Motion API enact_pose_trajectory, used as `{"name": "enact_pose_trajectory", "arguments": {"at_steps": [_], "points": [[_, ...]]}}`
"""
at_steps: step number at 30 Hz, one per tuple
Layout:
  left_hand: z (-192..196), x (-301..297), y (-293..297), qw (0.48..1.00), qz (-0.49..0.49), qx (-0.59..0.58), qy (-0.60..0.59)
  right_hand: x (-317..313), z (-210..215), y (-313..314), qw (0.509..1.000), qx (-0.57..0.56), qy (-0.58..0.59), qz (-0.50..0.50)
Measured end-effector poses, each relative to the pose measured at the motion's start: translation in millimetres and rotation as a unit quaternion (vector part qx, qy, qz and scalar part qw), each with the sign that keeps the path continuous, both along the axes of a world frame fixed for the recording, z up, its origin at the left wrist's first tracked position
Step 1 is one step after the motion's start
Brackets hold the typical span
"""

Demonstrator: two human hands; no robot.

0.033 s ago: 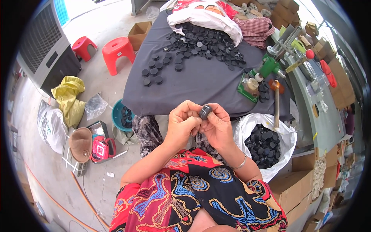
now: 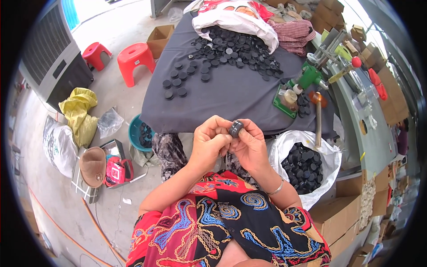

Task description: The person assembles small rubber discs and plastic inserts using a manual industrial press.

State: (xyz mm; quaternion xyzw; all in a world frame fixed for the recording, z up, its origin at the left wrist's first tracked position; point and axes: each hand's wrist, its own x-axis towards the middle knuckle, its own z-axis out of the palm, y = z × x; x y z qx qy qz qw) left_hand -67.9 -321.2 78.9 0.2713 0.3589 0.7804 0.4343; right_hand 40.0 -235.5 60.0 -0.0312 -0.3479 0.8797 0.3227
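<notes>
Close in front of my body, just off the table's near edge, my two hands meet around one small round black cap. My right hand pinches it between thumb and fingers, its ribbed rim facing up. Against its left side press the curled fingertips of my left hand; whether they hold anything else is hidden. Beyond them, a heap of similar black caps spills from a white and red bag onto the dark cloth-covered table. Several caps lie apart at the heap's left.
To my right stands an open white sack full of black caps. A green hand press and a hammer rest at the table's right side. On the left are a teal basin with black pieces and a red stool.
</notes>
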Motion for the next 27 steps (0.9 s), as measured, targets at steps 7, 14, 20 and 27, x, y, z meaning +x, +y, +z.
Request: {"name": "enact_pose_trajectory", "arguments": {"at_steps": [7, 14, 20, 27], "points": [[-4.3, -4.4, -0.4, 0.998, 0.007, -0.032, 0.055, -1.3, -5.4, 2.9, 0.999, -0.046, -0.023, 0.008], [-8.3, -10.5, 2.5, 0.997, -0.004, -0.031, 0.077, -1.1, -2.2, 4.0, 0.997, 0.052, -0.035, -0.039], [-9.7, -12.2, 3.2, 0.996, -0.013, -0.063, 0.067, -0.3, 0.3, 3.0, 0.997, 0.052, -0.035, -0.04], [-6.7, -18.4, 2.4, 0.994, -0.058, -0.086, 0.033, 1.3, -1.2, 5.6, 0.997, 0.052, -0.054, -0.035]]}}
